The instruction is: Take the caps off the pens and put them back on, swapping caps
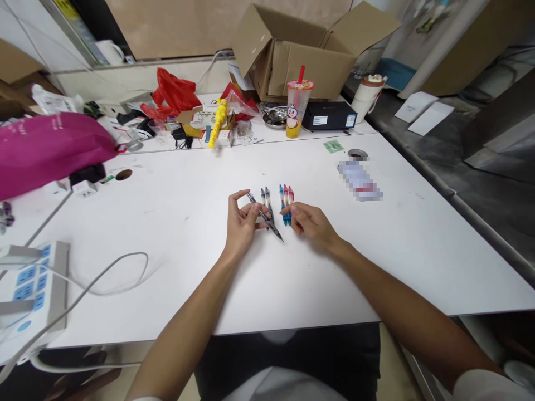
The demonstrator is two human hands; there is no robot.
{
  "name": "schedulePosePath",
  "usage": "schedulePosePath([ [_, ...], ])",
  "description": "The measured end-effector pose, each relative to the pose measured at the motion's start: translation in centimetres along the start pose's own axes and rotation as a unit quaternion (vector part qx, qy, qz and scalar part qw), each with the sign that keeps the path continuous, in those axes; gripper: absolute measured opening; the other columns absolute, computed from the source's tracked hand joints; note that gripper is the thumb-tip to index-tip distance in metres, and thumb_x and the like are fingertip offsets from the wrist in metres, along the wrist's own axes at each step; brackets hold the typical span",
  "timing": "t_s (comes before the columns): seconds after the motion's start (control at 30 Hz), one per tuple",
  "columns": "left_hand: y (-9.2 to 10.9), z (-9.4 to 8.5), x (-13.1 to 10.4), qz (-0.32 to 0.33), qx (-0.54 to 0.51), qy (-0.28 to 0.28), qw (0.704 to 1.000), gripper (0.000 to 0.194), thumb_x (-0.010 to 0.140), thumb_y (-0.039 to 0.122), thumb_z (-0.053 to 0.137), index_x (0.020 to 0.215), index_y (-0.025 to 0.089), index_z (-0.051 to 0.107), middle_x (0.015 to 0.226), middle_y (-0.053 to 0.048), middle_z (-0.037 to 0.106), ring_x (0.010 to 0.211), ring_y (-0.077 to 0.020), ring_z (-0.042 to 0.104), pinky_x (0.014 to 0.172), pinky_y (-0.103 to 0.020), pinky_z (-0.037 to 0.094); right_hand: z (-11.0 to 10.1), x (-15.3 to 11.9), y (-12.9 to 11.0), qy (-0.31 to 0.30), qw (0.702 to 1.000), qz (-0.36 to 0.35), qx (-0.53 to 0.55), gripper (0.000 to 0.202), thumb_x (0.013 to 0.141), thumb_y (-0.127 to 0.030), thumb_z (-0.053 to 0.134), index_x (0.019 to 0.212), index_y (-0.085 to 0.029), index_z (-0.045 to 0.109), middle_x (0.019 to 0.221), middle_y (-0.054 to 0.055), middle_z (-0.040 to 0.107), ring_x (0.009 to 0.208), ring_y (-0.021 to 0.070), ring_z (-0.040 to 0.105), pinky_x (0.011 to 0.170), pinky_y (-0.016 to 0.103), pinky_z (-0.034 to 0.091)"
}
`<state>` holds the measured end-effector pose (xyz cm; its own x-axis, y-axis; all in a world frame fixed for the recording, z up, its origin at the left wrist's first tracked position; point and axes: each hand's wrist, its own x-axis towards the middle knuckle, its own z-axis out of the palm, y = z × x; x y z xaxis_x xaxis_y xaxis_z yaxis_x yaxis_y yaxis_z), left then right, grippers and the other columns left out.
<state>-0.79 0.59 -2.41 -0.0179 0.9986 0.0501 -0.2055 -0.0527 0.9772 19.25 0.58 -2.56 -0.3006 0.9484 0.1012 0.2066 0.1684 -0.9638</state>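
A pen with a clear barrel and dark grip (273, 226) slants across my left hand (243, 218). The thumb and fingers close on it; the index fingertip rests at its upper end, and the tip points down toward my right hand. Two similar dark pens (268, 196) lie side by side just behind it, partly covered by my fingers. My right hand (308, 223) is closed, fingers curled and thumb against the index finger, with nothing visible in it. Beside its index fingertip lies a row of pens: a blue one (282, 196) and two with pink upper ends (288, 192), their lower parts blue.
On the right lie a blurred-out flat item (360, 182), a tape roll (358, 154) and a green packet (333, 146). At the back stand a drink cup (296, 114), a black box (330, 116) and a cardboard box (309, 67). A power strip (58, 278) with cables sits at left.
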Motion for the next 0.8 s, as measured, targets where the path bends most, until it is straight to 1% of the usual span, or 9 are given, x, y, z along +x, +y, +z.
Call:
schedulePosePath([
  [0.07,0.2,-0.1,0.1,-0.005,-0.001,0.005,1.0,0.058,0.085,0.049,0.076,0.128,0.029,0.044,0.089,-0.002,0.072,0.078,-0.0169,0.071,0.062,-0.025,0.06,-0.1,0.0,0.0,0.01,1.0,-0.013,-0.006,0.046,0.103,-0.059,0.043,0.109,-0.02,0.068,0.059,-0.004,0.05,0.056,0.0143,0.046,0.058,0.03,0.039],
  [0.13,0.4,-0.2,0.2,-0.01,-0.005,0.005,1.0,0.057,0.084,0.048,0.077,0.128,0.029,0.046,0.088,-0.002,0.073,0.078,-0.0171,0.071,0.062,-0.026,0.06,-0.2,0.0,0.1,-0.003,0.999,-0.04,-0.024,0.039,0.102,-0.051,0.049,0.122,-0.022,0.066,0.069,-0.003,0.057,0.061,0.0144,0.05,0.062,0.03,0.042],
  [0.2,0.5,-0.3,0.2,-0.016,-0.009,0.001,1.0,0.055,0.084,0.047,0.078,0.126,0.028,0.048,0.087,-0.002,0.073,0.077,-0.0173,0.071,0.062,-0.027,0.06,-0.1,-0.2,0.1,-0.046,0.994,-0.083,-0.061,0.041,0.098,-0.044,0.059,0.136,-0.027,0.061,0.087,0.0,0.066,0.065,0.0137,0.054,0.066,0.03,0.046],
  [0.27,0.5,-0.3,0.3,-0.025,-0.012,-0.004,1.0,0.056,0.085,0.045,0.078,0.129,0.027,0.048,0.091,-0.004,0.075,0.078,-0.0182,0.072,0.064,-0.029,0.062,0.2,-0.3,0.2,-0.1,0.98,-0.133,-0.113,0.048,0.094,-0.04,0.066,0.141,-0.033,0.059,0.098,0.001,0.069,0.069,0.0138,0.056,0.068,0.031,0.048],
  [0.37,0.5,-0.2,0.2,-0.047,-0.014,-0.012,0.999,0.066,0.087,0.043,0.077,0.141,0.026,0.043,0.104,-0.01,0.077,0.086,-0.021,0.075,0.067,-0.033,0.063,0.6,-0.4,0.3,-0.128,0.958,-0.199,-0.163,0.044,0.096,-0.038,0.064,0.14,-0.035,0.063,0.09,0.0,0.07,0.073,0.016,0.059,0.072,0.032,0.05],
  [0.47,0.4,-0.1,0.3,-0.061,-0.013,0.012,0.998,0.068,0.088,0.041,0.076,0.145,0.024,0.043,0.12,-0.015,0.073,0.101,-0.0239,0.074,0.076,-0.035,0.064,0.7,-0.2,0.7,-0.084,0.95,-0.24,-0.181,0.042,0.097,-0.041,0.064,0.138,-0.032,0.066,0.094,0.003,0.074,0.079,0.0188,0.063,0.078,0.037,0.053],
  [0.6,0.3,-0.3,0.4,-0.05,0.01,0.046,0.998,0.042,0.094,0.038,0.069,0.13,0.022,0.058,0.141,-0.016,0.062,0.112,-0.0242,0.071,0.082,-0.034,0.063,0.2,0.5,1.6,-0.009,0.939,-0.252,-0.235,0.041,0.096,-0.046,0.066,0.132,-0.026,0.071,0.101,0.008,0.077,0.09,0.024,0.065,0.087,0.043,0.053],
  [0.7,0.3,-0.5,0.6,-0.041,0.032,0.042,0.998,0.026,0.094,0.035,0.066,0.116,0.021,0.066,0.137,-0.015,0.063,0.107,-0.0234,0.072,0.077,-0.032,0.061,-0.2,1.0,2.2,-0.005,0.927,-0.241,-0.287,0.042,0.098,-0.05,0.063,0.129,-0.024,0.073,0.099,0.009,0.077,0.09,0.0257,0.062,0.085,0.044,0.052],
  [0.8,0.2,-0.6,0.7,-0.039,0.034,0.038,0.998,0.019,0.093,0.033,0.066,0.107,0.02,0.068,0.129,-0.013,0.067,0.1,-0.0213,0.072,0.073,-0.03,0.059,-0.4,1.5,2.7,-0.015,0.911,-0.232,-0.341,0.044,0.1,-0.052,0.058,0.128,-0.023,0.074,0.097,0.01,0.076,0.09,0.0264,0.059,0.087,0.044,0.05],
])
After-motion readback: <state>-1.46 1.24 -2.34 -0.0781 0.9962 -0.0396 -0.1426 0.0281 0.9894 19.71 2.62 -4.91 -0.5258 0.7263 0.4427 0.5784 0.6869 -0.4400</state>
